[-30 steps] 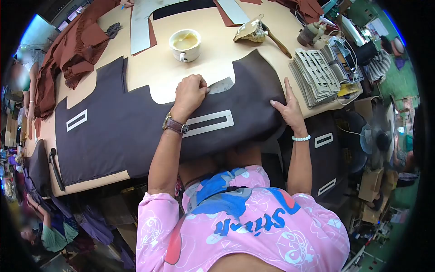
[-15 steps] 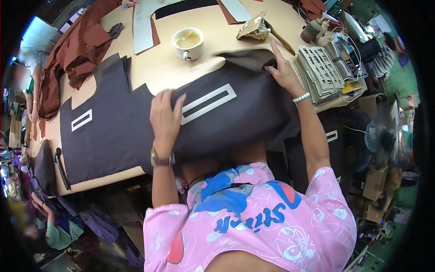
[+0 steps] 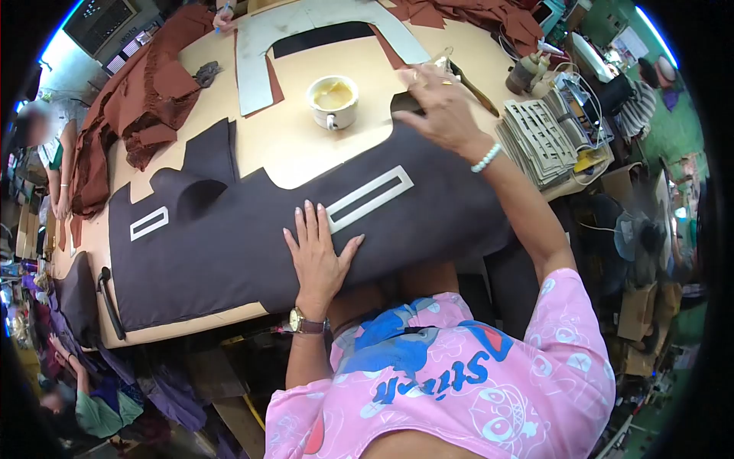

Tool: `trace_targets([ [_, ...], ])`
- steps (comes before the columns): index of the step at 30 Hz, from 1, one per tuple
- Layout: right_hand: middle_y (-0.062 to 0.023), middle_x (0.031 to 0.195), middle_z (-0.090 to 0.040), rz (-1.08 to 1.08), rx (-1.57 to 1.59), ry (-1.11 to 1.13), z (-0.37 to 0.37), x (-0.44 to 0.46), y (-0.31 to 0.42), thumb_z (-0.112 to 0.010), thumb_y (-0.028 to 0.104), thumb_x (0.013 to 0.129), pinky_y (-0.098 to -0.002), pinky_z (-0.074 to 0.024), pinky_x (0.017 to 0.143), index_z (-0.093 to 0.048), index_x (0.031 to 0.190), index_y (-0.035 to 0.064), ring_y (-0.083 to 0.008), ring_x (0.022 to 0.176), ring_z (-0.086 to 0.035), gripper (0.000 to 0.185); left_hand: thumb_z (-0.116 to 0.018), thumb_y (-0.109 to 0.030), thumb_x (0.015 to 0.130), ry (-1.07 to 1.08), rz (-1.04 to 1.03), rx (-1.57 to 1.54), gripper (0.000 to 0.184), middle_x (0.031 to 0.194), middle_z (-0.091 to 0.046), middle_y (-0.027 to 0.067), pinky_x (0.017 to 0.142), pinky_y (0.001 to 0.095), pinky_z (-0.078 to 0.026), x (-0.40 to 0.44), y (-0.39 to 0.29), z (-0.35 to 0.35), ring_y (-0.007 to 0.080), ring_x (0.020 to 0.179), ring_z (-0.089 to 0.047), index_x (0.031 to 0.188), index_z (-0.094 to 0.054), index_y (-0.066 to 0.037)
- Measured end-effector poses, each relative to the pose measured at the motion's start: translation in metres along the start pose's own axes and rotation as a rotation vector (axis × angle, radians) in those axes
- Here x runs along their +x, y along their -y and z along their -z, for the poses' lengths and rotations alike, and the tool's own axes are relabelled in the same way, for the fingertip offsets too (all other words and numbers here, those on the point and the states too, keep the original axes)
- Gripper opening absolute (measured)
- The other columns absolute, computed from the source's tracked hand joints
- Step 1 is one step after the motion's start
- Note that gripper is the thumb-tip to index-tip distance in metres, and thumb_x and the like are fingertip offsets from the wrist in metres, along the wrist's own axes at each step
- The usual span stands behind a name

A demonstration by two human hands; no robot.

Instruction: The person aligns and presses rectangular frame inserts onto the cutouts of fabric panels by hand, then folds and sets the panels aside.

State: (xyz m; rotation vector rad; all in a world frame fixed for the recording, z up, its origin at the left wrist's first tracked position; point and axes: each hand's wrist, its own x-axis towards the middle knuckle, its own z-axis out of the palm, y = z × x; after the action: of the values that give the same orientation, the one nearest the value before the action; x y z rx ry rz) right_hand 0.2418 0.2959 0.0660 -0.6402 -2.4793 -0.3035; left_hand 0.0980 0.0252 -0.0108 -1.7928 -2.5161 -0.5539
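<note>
A dark fabric panel (image 3: 252, 237) lies across the near side of the table, overhanging its front edge at the right. It bears a long white rectangular frame (image 3: 371, 200) and a smaller white frame (image 3: 149, 223). My left hand (image 3: 317, 256) rests flat on the panel, fingers spread, touching the long frame's lower left end. My right hand (image 3: 443, 111) is over the panel's far right corner, thumb and fingers apart; whether it touches the cloth I cannot tell. Beyond the panel stands a white cup (image 3: 332, 103) with yellowish paste inside.
Reddish-brown cloth (image 3: 138, 107) is heaped at the left. Black-handled scissors (image 3: 111, 302) lie at the left edge. Stacked card pieces (image 3: 535, 141) and bottles (image 3: 526, 73) stand at the right. A pale template (image 3: 252, 69) lies farther back. Other people (image 3: 57, 145) are at the left.
The panel's right part, lifted and folded before, now lies flatter. My right hand has let go of its edge and moved left. My left hand has moved right and nearer me, and lies flat.
</note>
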Motion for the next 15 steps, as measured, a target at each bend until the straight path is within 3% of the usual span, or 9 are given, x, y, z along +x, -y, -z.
trace_targets([
  [3, -0.0193, 0.128, -0.046, 0.099, 0.023, 0.143, -0.017, 0.039, 0.034, -0.055, 0.056, 0.082, -0.0498, -0.0293, 0.102, -0.058, 0.119, 0.0074, -0.0374, 0.123, -0.039, 0.061, -0.061, -0.049, 0.08, -0.022, 0.008, -0.037, 0.079, 0.141, -0.032, 0.0242, 0.105, 0.0568, -0.02, -0.001, -0.001, 0.002, 0.0376, 0.132, -0.028, 0.134, -0.036, 0.003],
  [4, -0.0216, 0.129, -0.045, 0.116, 0.08, 0.189, -0.034, 0.052, 0.036, -0.043, 0.068, 0.08, -0.0565, -0.0246, 0.101, -0.06, 0.118, 0.0076, -0.0388, 0.126, -0.034, 0.073, -0.062, -0.049, 0.079, -0.032, 0.011, -0.048, 0.079, 0.14, -0.034, 0.0243, 0.105, 0.0568, -0.02, -0.001, -0.001, 0.002, 0.0374, 0.132, -0.028, 0.133, -0.038, 0.003],
  [8, -0.0257, 0.137, -0.035, 0.039, 0.093, 0.409, -0.072, 0.081, 0.048, -0.029, 0.081, 0.076, -0.06, -0.0136, 0.105, -0.066, 0.109, 0.0051, -0.0448, 0.131, -0.024, 0.09, -0.064, -0.049, 0.077, -0.051, 0.032, -0.085, 0.079, 0.139, -0.036, 0.0238, 0.105, 0.0566, -0.021, -0.001, -0.001, 0.003, 0.0362, 0.131, -0.03, 0.132, -0.041, 0.003],
  [12, -0.0253, 0.138, -0.034, -0.007, 0.053, 0.541, -0.072, 0.096, 0.057, -0.029, 0.083, 0.073, -0.0633, -0.0091, 0.104, -0.071, 0.094, 0.0028, -0.0442, 0.134, -0.018, 0.093, -0.064, -0.05, 0.077, -0.077, 0.05, -0.091, 0.079, 0.139, -0.036, 0.0232, 0.105, 0.0564, -0.021, -0.003, -0.005, 0.001, 0.036, 0.131, -0.03, 0.132, -0.041, 0.003],
  [15, -0.0244, 0.138, -0.034, -0.018, 0.012, 0.62, -0.075, 0.101, 0.058, -0.028, 0.084, 0.072, -0.0635, -0.0085, 0.104, -0.071, 0.095, 0.0027, -0.0429, 0.134, -0.018, 0.095, -0.064, -0.05, 0.077, -0.086, 0.055, -0.103, 0.08, 0.139, -0.035, 0.0229, 0.105, 0.0563, -0.02, -0.004, -0.005, -0.001, 0.0358, 0.132, -0.03, 0.132, -0.041, 0.003],
])
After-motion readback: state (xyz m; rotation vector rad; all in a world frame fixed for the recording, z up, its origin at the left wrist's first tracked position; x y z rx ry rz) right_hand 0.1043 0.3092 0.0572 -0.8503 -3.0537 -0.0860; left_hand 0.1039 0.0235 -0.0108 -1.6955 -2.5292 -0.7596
